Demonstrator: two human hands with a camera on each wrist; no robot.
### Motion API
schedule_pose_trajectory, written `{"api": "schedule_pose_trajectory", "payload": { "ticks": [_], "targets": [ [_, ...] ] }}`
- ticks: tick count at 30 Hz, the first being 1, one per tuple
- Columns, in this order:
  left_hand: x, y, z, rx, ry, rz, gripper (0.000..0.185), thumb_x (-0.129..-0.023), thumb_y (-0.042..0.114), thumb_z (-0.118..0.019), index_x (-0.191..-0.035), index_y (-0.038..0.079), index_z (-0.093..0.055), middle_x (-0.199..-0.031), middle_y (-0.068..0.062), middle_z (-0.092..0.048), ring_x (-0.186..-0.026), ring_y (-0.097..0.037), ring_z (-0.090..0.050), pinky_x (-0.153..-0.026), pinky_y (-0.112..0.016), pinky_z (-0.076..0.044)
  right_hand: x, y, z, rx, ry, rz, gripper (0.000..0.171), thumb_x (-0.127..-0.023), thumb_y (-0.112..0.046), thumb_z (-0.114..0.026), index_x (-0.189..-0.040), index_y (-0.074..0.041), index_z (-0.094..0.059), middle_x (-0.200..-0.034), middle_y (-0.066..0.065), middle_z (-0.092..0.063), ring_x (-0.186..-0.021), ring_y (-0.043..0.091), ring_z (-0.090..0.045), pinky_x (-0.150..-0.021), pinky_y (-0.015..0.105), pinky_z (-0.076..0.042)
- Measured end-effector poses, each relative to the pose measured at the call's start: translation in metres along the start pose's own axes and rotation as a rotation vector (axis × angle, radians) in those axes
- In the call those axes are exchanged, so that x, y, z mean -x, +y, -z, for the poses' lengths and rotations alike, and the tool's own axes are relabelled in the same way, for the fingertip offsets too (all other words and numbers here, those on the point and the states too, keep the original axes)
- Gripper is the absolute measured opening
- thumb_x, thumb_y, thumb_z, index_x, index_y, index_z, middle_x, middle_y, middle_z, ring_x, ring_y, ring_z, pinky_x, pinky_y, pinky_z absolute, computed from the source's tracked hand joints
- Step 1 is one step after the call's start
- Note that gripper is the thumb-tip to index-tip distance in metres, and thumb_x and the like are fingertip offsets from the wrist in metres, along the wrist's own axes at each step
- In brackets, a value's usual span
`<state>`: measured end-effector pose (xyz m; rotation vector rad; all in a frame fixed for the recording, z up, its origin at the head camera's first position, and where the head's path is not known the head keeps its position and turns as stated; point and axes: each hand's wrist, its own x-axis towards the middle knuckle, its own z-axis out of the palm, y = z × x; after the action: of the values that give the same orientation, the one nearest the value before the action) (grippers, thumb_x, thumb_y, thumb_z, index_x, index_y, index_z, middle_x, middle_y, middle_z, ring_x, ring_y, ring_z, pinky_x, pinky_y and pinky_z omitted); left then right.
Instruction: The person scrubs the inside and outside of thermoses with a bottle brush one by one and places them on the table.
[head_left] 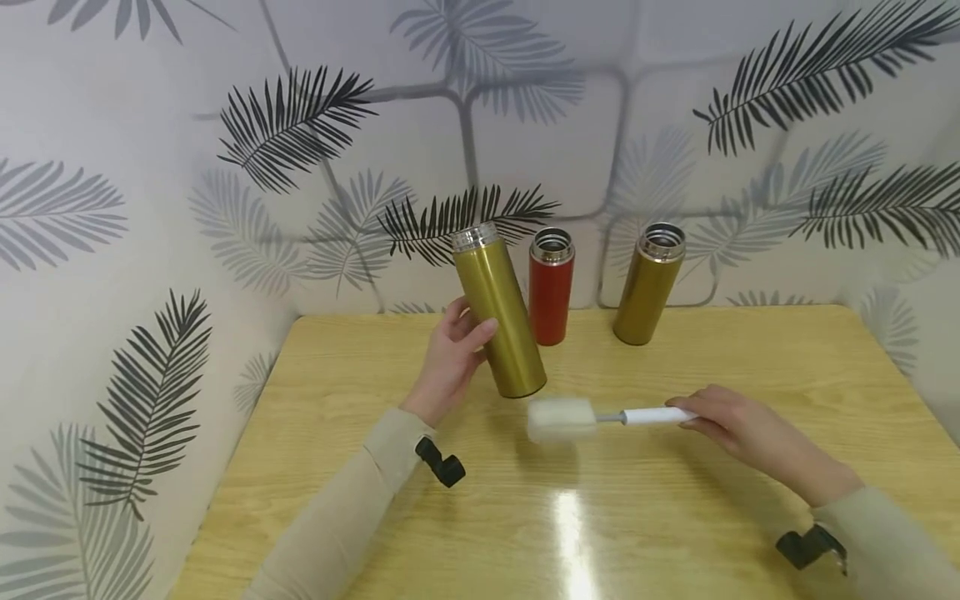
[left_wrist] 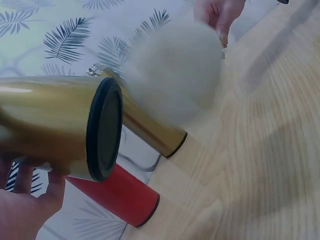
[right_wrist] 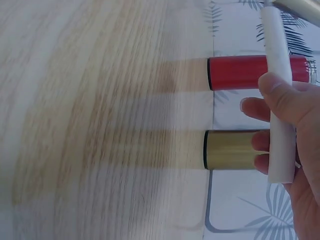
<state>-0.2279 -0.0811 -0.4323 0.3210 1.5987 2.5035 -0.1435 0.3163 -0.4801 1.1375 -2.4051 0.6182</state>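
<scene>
A large gold thermos flask (head_left: 501,308) without a lid is gripped round its side by my left hand (head_left: 447,358). It leans to the left, its steel mouth up, and its black base shows in the left wrist view. My right hand (head_left: 738,421) holds a sponge bottle brush by its white handle (head_left: 654,416), thumb and fingers round it. The brush lies nearly level in the air, its cream sponge head (head_left: 562,419) pointing left, just below the flask's base and apart from it. The sponge is blurred.
A red flask (head_left: 550,296) stands behind the held one, near the back edge of the wooden table (head_left: 675,517). To its right stands a smaller gold flask (head_left: 648,287). Both have open tops. A leaf-patterned wall (head_left: 480,150) rises directly behind the table.
</scene>
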Motion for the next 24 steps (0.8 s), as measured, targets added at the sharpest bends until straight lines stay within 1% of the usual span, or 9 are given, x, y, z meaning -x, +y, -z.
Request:
{"api": "schedule_pose_trajectory", "payload": {
  "ticks": [3, 6, 10, 11, 14, 17, 20, 22, 24],
  "targets": [
    [-0.001, 0.002, 0.000, -0.041, 0.031, -0.033, 0.060, -0.098, 0.001, -0.063, -0.154, 0.008, -0.042, -0.145, -0.017, -0.056, -0.121, -0.023, -0.060, -0.101, -0.043, -0.052, 0.002, 0.001, 0.002, 0.026, 0.007, -0.026, 0.053, -0.106, -0.048, -0.045, -0.114, -0.005, -0.076, -0.095, -0.003, -0.072, -0.080, 0.011, -0.065, -0.069, 0.024, -0.054],
    [-0.001, 0.004, 0.001, -0.132, 0.036, -0.050, 0.062, -0.096, 0.002, -0.068, -0.154, 0.008, -0.045, -0.144, -0.014, -0.057, -0.127, -0.022, -0.058, -0.106, -0.042, -0.050, -0.001, 0.002, 0.003, 0.049, 0.018, -0.049, 0.046, -0.105, -0.044, -0.051, -0.112, -0.006, -0.075, -0.095, 0.001, -0.074, -0.079, 0.015, -0.068, -0.066, 0.031, -0.058],
    [0.002, 0.005, -0.001, -0.312, 0.045, -0.095, 0.062, -0.093, 0.009, -0.077, -0.149, 0.011, -0.051, -0.140, -0.008, -0.059, -0.130, -0.022, -0.055, -0.111, -0.041, -0.047, -0.011, 0.000, 0.005, 0.081, 0.025, -0.084, 0.022, -0.100, -0.025, -0.071, -0.110, -0.006, -0.074, -0.096, 0.004, -0.074, -0.079, 0.020, -0.070, -0.065, 0.038, -0.059],
    [0.003, 0.005, -0.003, -0.347, 0.048, -0.109, 0.063, -0.092, 0.011, -0.079, -0.148, 0.012, -0.051, -0.139, -0.007, -0.059, -0.130, -0.022, -0.055, -0.112, -0.042, -0.047, -0.014, 0.000, 0.005, 0.087, 0.022, -0.096, 0.020, -0.095, -0.018, -0.077, -0.110, -0.006, -0.074, -0.096, 0.005, -0.075, -0.079, 0.020, -0.070, -0.064, 0.040, -0.059],
    [0.006, 0.005, -0.011, -0.415, 0.068, -0.150, 0.063, -0.089, 0.015, -0.083, -0.144, 0.012, -0.051, -0.138, -0.006, -0.058, -0.127, -0.024, -0.056, -0.109, -0.044, -0.050, -0.024, -0.001, 0.006, 0.128, -0.002, -0.136, 0.028, -0.084, -0.006, -0.085, -0.109, -0.006, -0.074, -0.095, 0.004, -0.075, -0.075, 0.018, -0.069, -0.061, 0.041, -0.057],
    [0.006, 0.003, -0.019, -0.449, 0.084, -0.191, 0.063, -0.087, 0.015, -0.085, -0.140, 0.009, -0.050, -0.135, -0.007, -0.059, -0.125, -0.024, -0.057, -0.106, -0.044, -0.053, -0.032, -0.002, 0.004, 0.162, -0.025, -0.170, 0.033, -0.078, -0.004, -0.087, -0.108, -0.008, -0.072, -0.093, 0.002, -0.075, -0.070, 0.016, -0.068, -0.057, 0.040, -0.055],
    [0.005, 0.000, -0.025, -0.446, 0.092, -0.235, 0.063, -0.085, 0.011, -0.085, -0.136, 0.007, -0.049, -0.133, -0.009, -0.058, -0.123, -0.024, -0.057, -0.104, -0.043, -0.054, -0.036, -0.002, 0.001, 0.176, -0.019, -0.179, 0.034, -0.078, -0.004, -0.087, -0.107, -0.009, -0.071, -0.091, 0.001, -0.074, -0.068, 0.016, -0.067, -0.055, 0.039, -0.054],
    [0.003, -0.002, -0.028, -0.438, 0.098, -0.252, 0.062, -0.085, 0.012, -0.085, -0.135, 0.007, -0.048, -0.132, -0.008, -0.058, -0.124, -0.023, -0.056, -0.104, -0.043, -0.054, -0.038, -0.005, -0.001, 0.177, -0.007, -0.178, 0.029, -0.082, -0.008, -0.085, -0.107, -0.009, -0.070, -0.090, 0.000, -0.074, -0.067, 0.016, -0.067, -0.055, 0.039, -0.054],
    [0.002, -0.003, -0.030, -0.425, 0.107, -0.267, 0.062, -0.085, 0.013, -0.085, -0.135, 0.008, -0.048, -0.132, -0.007, -0.058, -0.124, -0.022, -0.055, -0.105, -0.043, -0.053, -0.038, -0.008, -0.003, 0.176, 0.015, -0.161, 0.019, -0.094, -0.021, -0.078, -0.106, -0.010, -0.069, -0.088, 0.000, -0.074, -0.065, 0.015, -0.066, -0.053, 0.038, -0.053]
  ]
}}
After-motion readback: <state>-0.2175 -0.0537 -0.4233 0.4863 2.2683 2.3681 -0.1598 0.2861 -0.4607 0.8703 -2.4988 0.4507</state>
